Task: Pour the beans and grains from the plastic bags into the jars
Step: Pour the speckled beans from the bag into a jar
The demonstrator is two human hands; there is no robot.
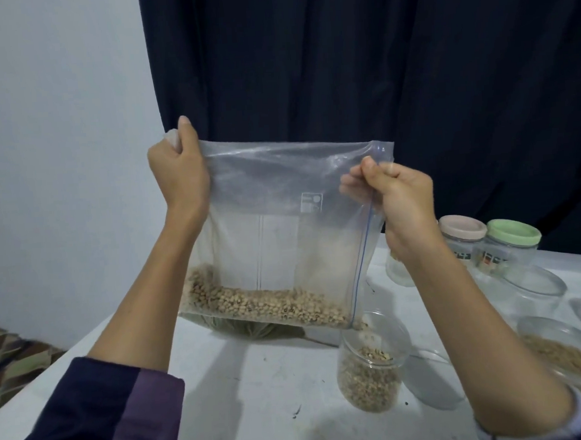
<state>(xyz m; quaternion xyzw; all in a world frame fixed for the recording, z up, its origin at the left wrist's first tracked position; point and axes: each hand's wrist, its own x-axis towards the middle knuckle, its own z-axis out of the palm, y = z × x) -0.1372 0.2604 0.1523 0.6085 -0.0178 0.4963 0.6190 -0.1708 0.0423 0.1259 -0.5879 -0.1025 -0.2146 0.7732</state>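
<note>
Now | both hands pinch clear zip bag (282, 227) | pale beans (270, 306) spilling into jar (369, 368)

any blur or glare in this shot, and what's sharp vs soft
Head view: the clear zip-top plastic bag of pale beans and both hands, left hand and right hand, look fairly sharp; the open glass jar of beans below the bag's corner is slightly soft; the jar of tan grains at the right edge is smeared; soft light, faint shadows on the white table, mild sheen on the bag.
</note>
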